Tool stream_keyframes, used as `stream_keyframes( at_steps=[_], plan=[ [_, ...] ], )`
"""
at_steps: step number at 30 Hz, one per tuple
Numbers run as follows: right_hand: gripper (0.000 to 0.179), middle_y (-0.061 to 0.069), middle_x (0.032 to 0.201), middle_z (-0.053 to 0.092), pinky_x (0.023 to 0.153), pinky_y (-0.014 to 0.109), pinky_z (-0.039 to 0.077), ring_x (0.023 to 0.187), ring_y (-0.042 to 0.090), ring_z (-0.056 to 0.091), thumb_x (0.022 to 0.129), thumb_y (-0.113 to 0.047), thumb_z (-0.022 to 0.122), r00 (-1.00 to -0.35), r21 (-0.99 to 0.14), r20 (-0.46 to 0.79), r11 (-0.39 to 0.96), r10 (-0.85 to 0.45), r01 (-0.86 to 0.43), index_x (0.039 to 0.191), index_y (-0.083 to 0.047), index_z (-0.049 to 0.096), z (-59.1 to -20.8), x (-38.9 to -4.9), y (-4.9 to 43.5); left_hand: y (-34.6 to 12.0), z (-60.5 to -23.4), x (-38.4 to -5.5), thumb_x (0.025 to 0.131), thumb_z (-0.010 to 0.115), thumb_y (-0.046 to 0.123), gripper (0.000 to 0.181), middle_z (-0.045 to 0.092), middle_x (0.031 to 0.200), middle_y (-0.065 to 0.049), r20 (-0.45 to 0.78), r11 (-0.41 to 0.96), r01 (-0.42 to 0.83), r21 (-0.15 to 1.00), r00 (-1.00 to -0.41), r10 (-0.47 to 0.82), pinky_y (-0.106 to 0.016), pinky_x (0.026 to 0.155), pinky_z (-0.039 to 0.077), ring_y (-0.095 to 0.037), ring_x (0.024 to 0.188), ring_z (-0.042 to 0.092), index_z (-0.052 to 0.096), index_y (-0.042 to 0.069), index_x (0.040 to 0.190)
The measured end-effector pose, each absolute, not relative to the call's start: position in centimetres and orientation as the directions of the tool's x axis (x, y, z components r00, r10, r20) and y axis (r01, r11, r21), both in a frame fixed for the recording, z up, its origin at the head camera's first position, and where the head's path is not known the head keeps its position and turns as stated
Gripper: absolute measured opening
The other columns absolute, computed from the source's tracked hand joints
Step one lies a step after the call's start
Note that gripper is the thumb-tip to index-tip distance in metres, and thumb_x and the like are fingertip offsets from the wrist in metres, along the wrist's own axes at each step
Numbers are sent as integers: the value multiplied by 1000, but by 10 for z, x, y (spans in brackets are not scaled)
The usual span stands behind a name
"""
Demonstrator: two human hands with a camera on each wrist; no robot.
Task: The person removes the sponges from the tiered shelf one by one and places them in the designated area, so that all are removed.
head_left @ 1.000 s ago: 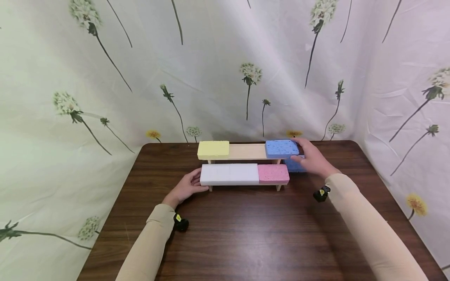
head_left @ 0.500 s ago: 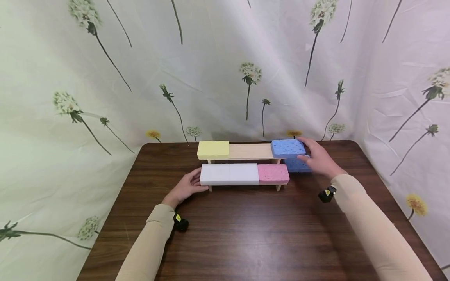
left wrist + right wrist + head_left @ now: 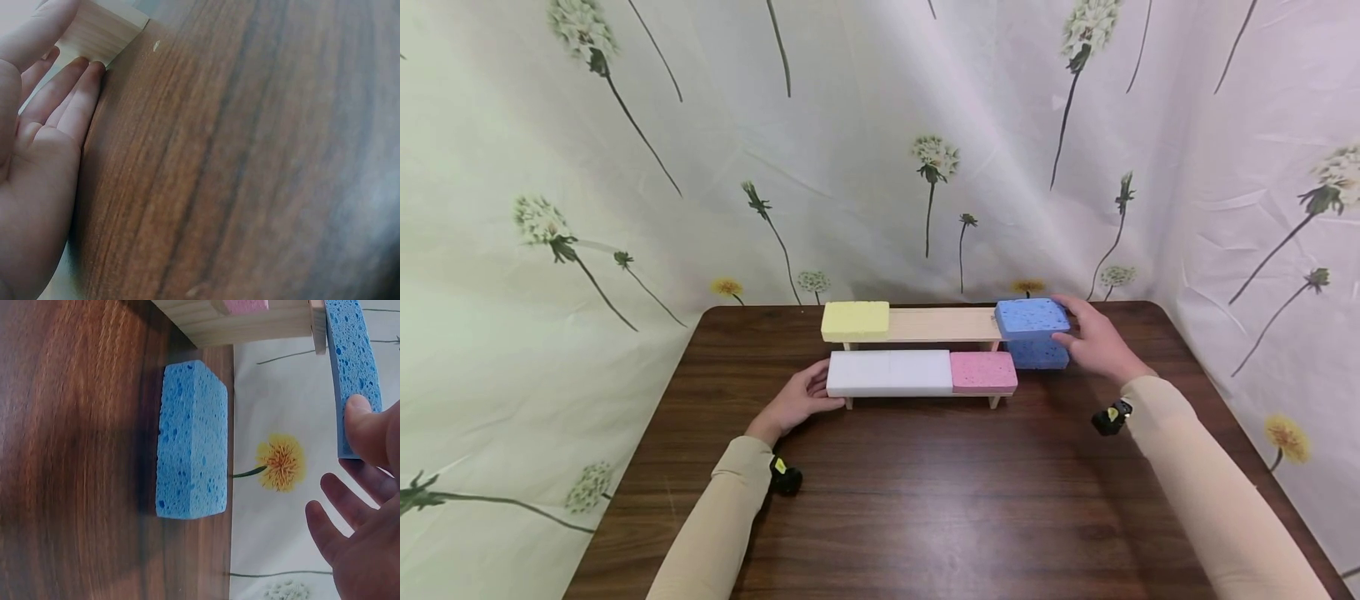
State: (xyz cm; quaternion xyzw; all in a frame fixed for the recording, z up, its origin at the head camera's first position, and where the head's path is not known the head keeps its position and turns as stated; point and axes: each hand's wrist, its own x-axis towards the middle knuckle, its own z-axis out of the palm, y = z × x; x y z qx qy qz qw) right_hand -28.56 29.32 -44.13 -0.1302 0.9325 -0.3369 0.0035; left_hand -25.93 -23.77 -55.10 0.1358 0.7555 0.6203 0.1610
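In the head view a two-step wooden rack [image 3: 936, 325] stands at the table's back. A yellow sponge [image 3: 855, 321] sits on the upper step's left end. White blocks [image 3: 889, 372] and a pink sponge [image 3: 983, 371] line the lower step. My right hand [image 3: 1097, 342] pinches a blue sponge [image 3: 1032, 317] between thumb and fingers, jutting past the upper step's right end. Below it, a second blue sponge [image 3: 190, 440] lies on the table beside the rack. My left hand [image 3: 797, 398], fingers relaxed, rests against the lower step's left end; its fingertips touch the wooden side [image 3: 103, 31].
The dark wood-grain table [image 3: 917, 508] extends toward me in front of the rack. A white cloth [image 3: 850, 167] printed with dandelions hangs right behind the table's back edge and along the sides.
My right hand has moved to the right with the upper blue sponge, from on the step to past its end. More of the lower blue sponge shows. My left hand stays put.
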Motion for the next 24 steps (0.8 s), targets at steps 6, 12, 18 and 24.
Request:
stream_keyframes(
  at_steps=[6,12,18,24],
  plan=[
    [66,32,162,34,118,69,33,147,51,36,102,1,61,-967,-625,105,741,-231,-245,162,3,31,-441,-283,301,-239,-550,-259,92,82,4,90,41,163,-22,-71,192,10,981,-908,413,-31,113,48,-37,146,46,29,2,165],
    [64,35,156,39,117,69,34,143,52,40,100,3,63,-961,-612,157,741,-226,-275,158,6,36,-442,-282,310,-238,-549,-258,92,82,5,88,43,161,-22,-73,195,8,981,-911,406,-31,113,49,-36,145,47,31,2,164],
    [64,35,157,38,113,70,37,140,53,42,100,4,62,-969,-615,135,749,-205,-244,158,6,35,-446,-281,322,-238,-550,-258,92,82,5,89,41,163,-22,-70,191,11,981,-909,412,-30,113,48,-37,146,46,29,2,164],
    [65,38,158,35,115,72,32,143,55,37,101,2,62,-979,-596,101,777,-175,-200,158,7,33,-452,-282,337,-239,-550,-258,92,82,5,89,42,162,-22,-70,196,12,980,-910,409,-31,114,48,-36,146,46,30,2,164]
  ],
)
